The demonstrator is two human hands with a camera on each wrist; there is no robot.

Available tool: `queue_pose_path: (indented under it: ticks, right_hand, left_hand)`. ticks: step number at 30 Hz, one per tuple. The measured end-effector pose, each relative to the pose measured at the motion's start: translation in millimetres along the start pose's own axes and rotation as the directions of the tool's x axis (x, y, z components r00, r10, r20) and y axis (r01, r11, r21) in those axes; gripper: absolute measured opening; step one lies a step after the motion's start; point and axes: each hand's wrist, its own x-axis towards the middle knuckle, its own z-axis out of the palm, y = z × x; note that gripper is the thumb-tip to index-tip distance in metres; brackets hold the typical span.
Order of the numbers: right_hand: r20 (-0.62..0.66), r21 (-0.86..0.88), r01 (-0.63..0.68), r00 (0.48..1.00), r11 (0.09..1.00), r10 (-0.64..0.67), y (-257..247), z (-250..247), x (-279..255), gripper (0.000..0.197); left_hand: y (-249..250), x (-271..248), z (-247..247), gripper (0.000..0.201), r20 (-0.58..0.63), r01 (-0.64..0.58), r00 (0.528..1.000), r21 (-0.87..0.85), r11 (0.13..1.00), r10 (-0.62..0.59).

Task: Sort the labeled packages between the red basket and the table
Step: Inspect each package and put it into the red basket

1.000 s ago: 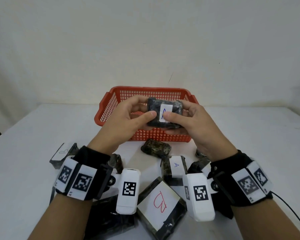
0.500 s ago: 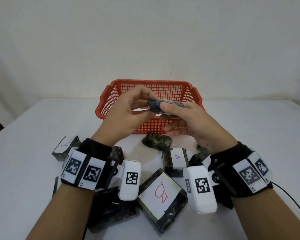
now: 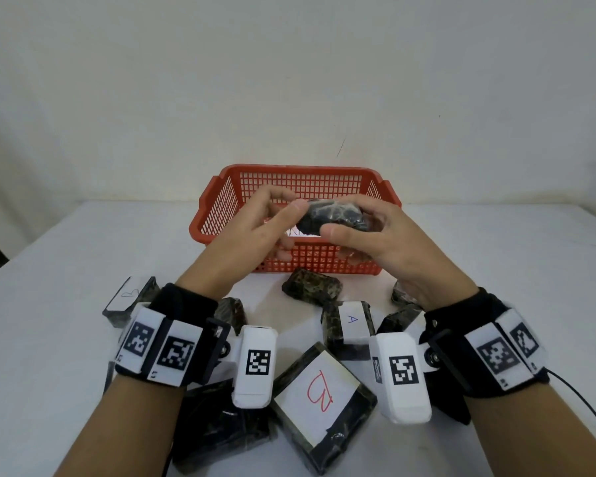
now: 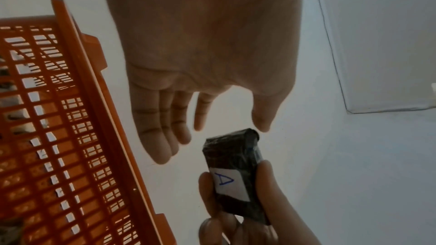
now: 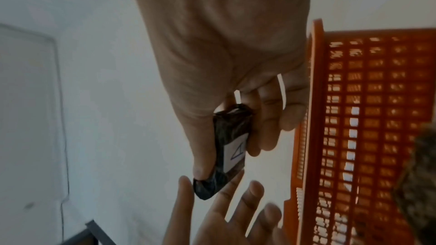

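The white tabletop (image 3: pixel 496 270) carries the red basket (image 3: pixel 221 208) at its far centre. Near the basket, several dark wrapped packages lie loose: a large package labelled B (image 3: pixel 320 401) nearest, a package labelled A (image 3: pixel 350 325) just beyond it, another package marked B (image 3: pixel 126 297) at the left, and an unlabelled dark package (image 3: pixel 312 287) just in front of the basket's near wall. The right hand (image 3: pixel 386 249) holds a small package with an A label (image 4: pixel 232 174) above the basket's near edge, thumb and fingers (image 5: pixel 264 131) grasping its opposite faces. The left hand (image 3: pixel 245 242) sits just left of it, fingers (image 4: pixel 160 137) released and extended, apart from the package.
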Motion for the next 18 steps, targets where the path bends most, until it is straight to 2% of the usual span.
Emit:
queue_pose_path:
  ticks: [2, 5, 9, 13, 18]
  right_hand:
    - [0.025, -0.038, 0.051, 0.998, 0.998, -0.05, 2.3, -4.3, 0.6, 0.062]
    - [0.136, -0.052, 0.042, 0.99, 0.998, -0.035, 4.1, -6.5, 0.9, 0.07]
    - [0.04, 0.129, -0.022, 0.999, 0.991, 0.017, 1.0, -5.2, 0.8, 0.049]
    - [0.055, 0.077, -0.053, 0.997, 0.996, 0.049, 5.1, -3.5, 1.6, 0.03]
    - [-0.051, 0.114, -0.027, 0.998, 0.993, 0.033, 7.7, -0.1, 4.2, 0.024]
  left_hand:
    - [-2.3, 1.6, 0.5, 0.028, 0.018, 0.058, 0.998, -0.017, 0.998, -0.057]
    - [-4.6, 2.7, -1.6, 0.022, -0.001, 0.003, 1.0, -0.068, 0.998, -0.003]
    - [-4.3, 1.4, -4.3, 0.024, -0.002, -0.05, 0.999, -0.077, 0.996, 0.05]
    - [-4.6, 1.0, -5.3, 0.026, 0.007, -0.082, 0.997, -0.033, 0.996, 0.082]
    - [-4.0, 1.0, -4.1, 0.028, -0.001, -0.099, 0.995, 0.004, 0.995, 0.099]
